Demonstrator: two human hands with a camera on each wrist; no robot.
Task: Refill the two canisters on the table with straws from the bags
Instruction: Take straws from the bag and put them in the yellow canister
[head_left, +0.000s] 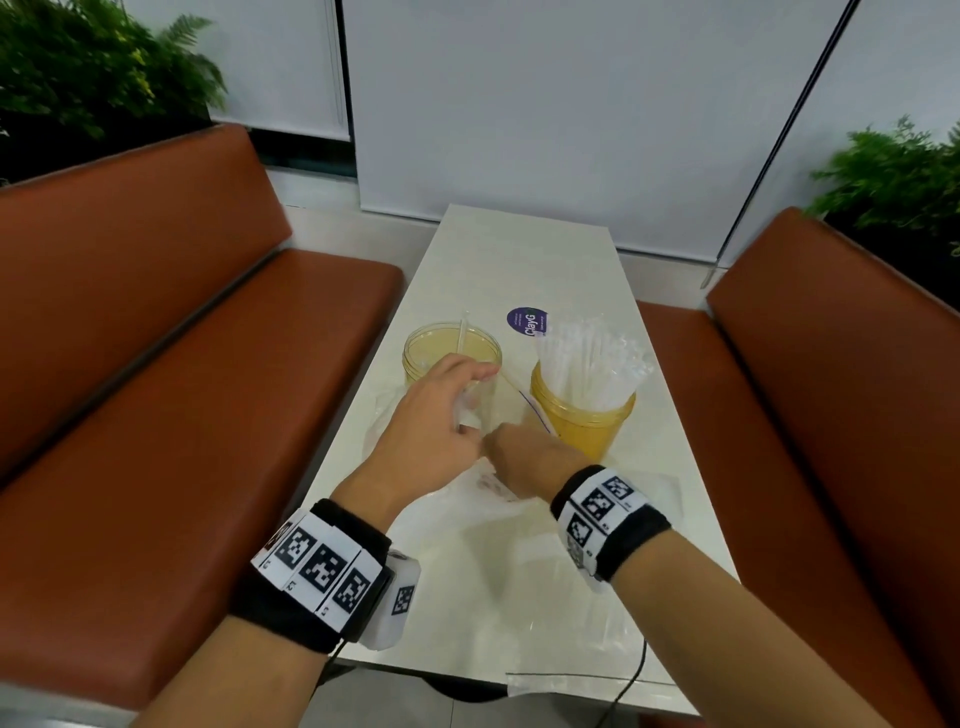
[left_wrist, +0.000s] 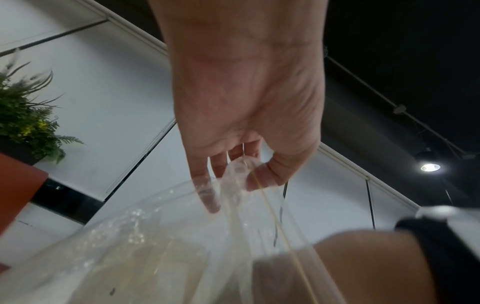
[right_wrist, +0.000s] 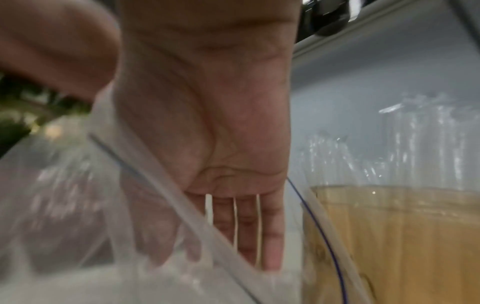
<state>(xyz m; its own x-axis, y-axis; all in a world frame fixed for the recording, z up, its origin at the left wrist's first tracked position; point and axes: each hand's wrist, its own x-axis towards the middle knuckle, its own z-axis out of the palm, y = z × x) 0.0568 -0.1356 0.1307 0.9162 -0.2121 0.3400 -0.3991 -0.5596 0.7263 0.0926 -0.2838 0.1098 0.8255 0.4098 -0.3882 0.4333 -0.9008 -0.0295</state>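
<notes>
Two canisters mid-frame on the table (head_left: 519, 249): left canister (head_left: 451, 358) with one straw (head_left: 462, 335) in it, right canister (head_left: 584, 415) packed with straws (head_left: 589, 364). Sticker (head_left: 527, 321) just behind, between them. Bag (head_left: 488, 410) in front, lower center. Benches (head_left: 182, 364) along both frame edges.

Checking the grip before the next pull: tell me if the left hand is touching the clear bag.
Touching. The left wrist view shows the left hand pinching a bunched fold of the clear bag between thumb and fingers.
</notes>
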